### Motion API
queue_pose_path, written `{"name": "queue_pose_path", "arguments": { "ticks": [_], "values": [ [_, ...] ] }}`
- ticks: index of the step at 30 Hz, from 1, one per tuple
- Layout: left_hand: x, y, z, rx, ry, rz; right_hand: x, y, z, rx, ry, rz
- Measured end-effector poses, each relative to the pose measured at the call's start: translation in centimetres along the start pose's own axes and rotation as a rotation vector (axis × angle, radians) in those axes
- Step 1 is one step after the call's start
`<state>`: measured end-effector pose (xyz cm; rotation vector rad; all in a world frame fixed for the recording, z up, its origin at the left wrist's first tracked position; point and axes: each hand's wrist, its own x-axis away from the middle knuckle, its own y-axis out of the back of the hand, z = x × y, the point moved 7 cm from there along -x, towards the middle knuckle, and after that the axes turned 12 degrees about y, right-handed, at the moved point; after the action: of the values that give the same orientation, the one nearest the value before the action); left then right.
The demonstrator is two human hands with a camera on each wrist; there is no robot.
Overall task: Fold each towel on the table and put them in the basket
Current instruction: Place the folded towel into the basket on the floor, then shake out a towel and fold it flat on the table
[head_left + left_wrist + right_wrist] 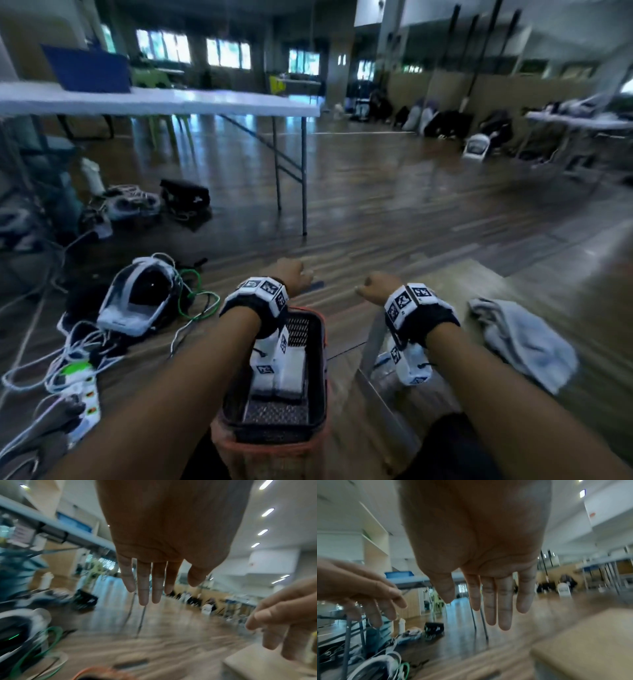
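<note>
Both grips hung spread and empty: left hand (291,274), right hand (378,286). Next I judged: take the crumpled towel (520,339) at three o'clock; basket (318,342) already held folded ones.

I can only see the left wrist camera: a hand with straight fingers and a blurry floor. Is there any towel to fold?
Observer: Yes. One crumpled pale grey cloth towel lies unfolded on the tan table, right of the right hand.
Operator: Is anything in the basket?
Observer: The dark mesh basket with the orange rim holds folded pale cloth, partly hidden by a wrist camera.
Operator: Is the other hand holding something?
Observer: No. The right wrist view shows its palm bare and fingers straight.
</note>
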<state>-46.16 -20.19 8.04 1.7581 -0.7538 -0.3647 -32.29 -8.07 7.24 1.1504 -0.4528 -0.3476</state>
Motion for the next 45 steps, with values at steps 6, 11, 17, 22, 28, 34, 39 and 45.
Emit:
{"name": "queue_pose_path", "arguments": {
  "ticks": [6,11,17,22,28,34,39,45],
  "values": [
    [6.2,3.1,-7.0,-0.041,-0.179,-0.027,11.3,4.6,-3.8,0.052,-0.045,0.013],
    [8.5,2.0,-12.3,-0.043,-0.312,0.024,18.0,6.1,-8.1,0.069,-0.170,-0.024],
    [10.1,-1.5,-18.2,-0.061,-0.464,0.129,23.5,7.1,-12.4,0.041,-0.290,-0.061],
    [9.7,-5.1,-22.5,-0.083,-0.580,0.165,26.7,7.4,-17.3,-0.044,-0.416,-0.152],
    [9.6,-10.2,-27.3,-0.073,-0.716,0.222,28.0,5.0,-21.8,-0.060,-0.519,-0.131],
    [8.8,-18.1,-32.0,-0.125,-0.854,0.262,25.3,0.7,-26.6,-0.067,-0.467,-0.020],
    [8.5,-21.9,-35.8,-0.124,-1.008,0.142,21.4,-2.0,-31.0,-0.056,-0.472,-0.018],
    [7.0,-25.1,-38.1,-0.245,-1.024,0.091,18.9,-3.4,-34.2,-0.012,-0.490,-0.058]
  ]
}}
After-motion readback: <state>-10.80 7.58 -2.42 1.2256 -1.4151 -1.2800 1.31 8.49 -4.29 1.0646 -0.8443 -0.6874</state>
